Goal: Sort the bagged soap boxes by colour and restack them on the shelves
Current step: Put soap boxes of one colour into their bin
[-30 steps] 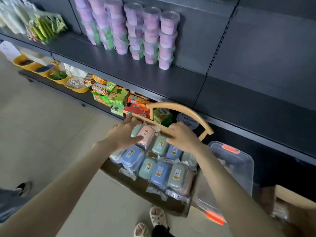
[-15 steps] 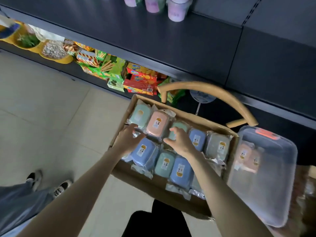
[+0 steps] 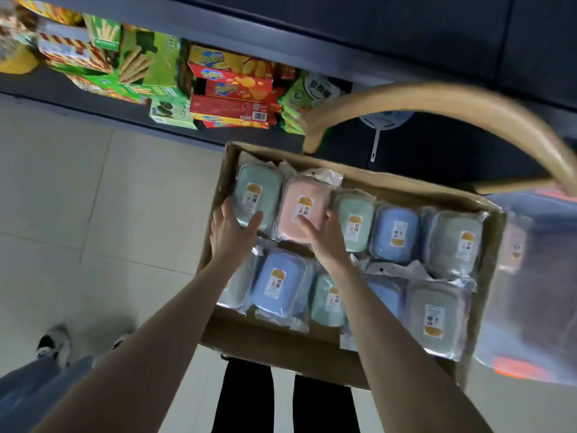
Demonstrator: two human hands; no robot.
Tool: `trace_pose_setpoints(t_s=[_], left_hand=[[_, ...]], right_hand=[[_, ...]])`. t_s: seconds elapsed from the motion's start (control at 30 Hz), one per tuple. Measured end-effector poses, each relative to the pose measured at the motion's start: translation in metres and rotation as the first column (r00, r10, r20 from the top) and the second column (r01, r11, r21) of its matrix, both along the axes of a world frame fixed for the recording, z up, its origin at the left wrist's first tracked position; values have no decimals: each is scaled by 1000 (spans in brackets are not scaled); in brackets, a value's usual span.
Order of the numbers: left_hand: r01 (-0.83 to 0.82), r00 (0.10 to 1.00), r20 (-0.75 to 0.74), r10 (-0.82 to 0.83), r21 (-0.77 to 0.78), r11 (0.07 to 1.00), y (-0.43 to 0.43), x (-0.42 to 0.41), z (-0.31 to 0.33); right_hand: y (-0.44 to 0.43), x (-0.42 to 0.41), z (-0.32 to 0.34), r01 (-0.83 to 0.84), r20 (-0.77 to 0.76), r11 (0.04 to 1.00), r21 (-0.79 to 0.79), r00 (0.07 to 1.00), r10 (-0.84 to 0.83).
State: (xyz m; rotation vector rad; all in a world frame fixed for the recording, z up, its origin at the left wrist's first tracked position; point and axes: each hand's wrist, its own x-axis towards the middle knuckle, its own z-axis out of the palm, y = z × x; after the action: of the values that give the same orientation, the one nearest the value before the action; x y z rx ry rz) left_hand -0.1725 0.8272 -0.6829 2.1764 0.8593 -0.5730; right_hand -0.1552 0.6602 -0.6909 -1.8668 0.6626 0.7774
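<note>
Single head view, steeply down, close above the carton

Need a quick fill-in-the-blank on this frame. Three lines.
1. The left hand grips the corner soap box, coloured ___.
2. The right hand grips the neighbouring soap box, coloured ___.
3. Both lie in a carton made of ___.
Missing words: green; pink; cardboard.
</note>
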Motion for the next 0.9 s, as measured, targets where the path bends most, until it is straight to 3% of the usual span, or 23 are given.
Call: trace_pose_setpoints(t_s=[0.17,0.37,0.67,0.8,0.9], left_hand=[[8,1000,-5,-8,0,1000,6,9,-28],[12,999,29,-14,36,999,4,12,-40],[-74,982,178,68,29,997,-1,4,-16],[-127,955,254,151,-108,986,-13,-4,13],[-69,961,251,119,-202,977,-28,-14,39]], right_hand=[[18,-2,-31,89,-32,989,-119,995,-94],[21,-2,-48,138,41,981,-140,990,-134],[14,-14,-19,295,97,955,-30,952,-291],[-5,-23,11,379,96,924,47,919,-382],[-30,-36,38,432,117,897,94,890,-441]])
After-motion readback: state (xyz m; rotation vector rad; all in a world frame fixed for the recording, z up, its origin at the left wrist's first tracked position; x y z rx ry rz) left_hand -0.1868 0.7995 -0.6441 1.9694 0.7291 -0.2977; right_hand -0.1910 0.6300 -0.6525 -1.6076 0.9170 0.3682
